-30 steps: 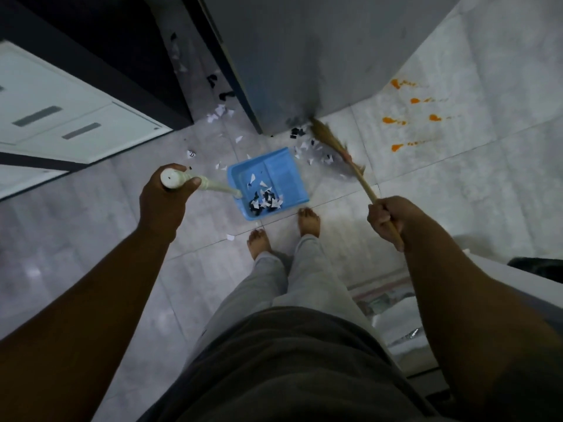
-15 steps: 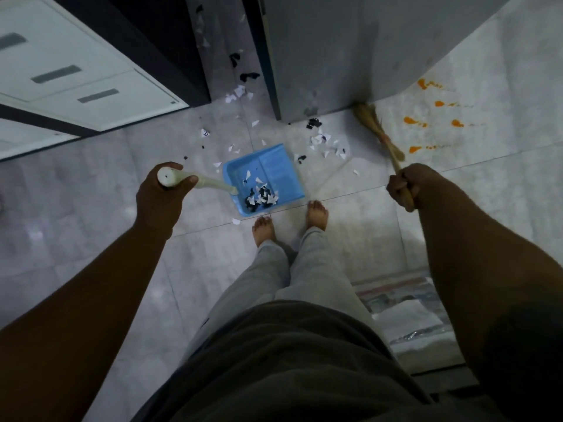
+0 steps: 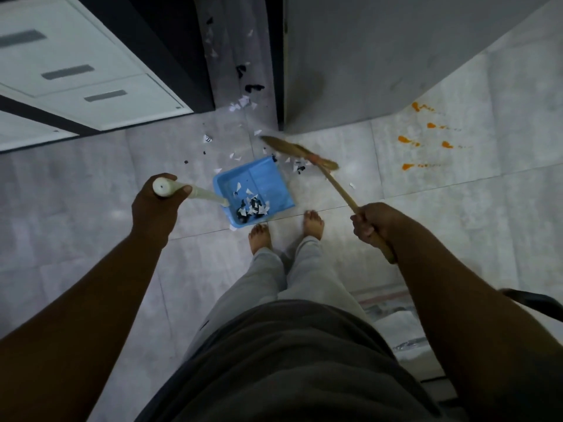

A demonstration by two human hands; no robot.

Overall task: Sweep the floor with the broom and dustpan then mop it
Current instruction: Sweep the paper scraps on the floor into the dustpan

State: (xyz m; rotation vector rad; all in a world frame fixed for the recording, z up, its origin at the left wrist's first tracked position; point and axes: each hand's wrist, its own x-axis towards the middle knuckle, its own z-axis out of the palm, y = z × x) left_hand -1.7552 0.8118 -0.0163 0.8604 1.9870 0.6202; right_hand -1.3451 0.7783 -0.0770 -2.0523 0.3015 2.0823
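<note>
Below, a grey tiled floor (image 3: pixel 91 208) fills the view. Right hand (image 3: pixel 374 222) has a closed grip on the thin wooden stick of a broom (image 3: pixel 338 190), seemingly light and stiff, its soft bristles lying on the tiles at the mouth of a blue dustpan (image 3: pixel 268 184). Left hand (image 3: pixel 158 205) wraps the top of the pan's pale long handle; light plastic, probably easy to tip. Paper scraps (image 3: pixel 253 208) inside look feather-light. More scraps sit in a dark gap (image 3: pixel 237 41) beyond, hard to count.

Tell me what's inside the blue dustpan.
The blue plastic dustpan holds black and white paper scraps heaped near its handle end. Whatever lies beneath the heap is hidden.
</note>
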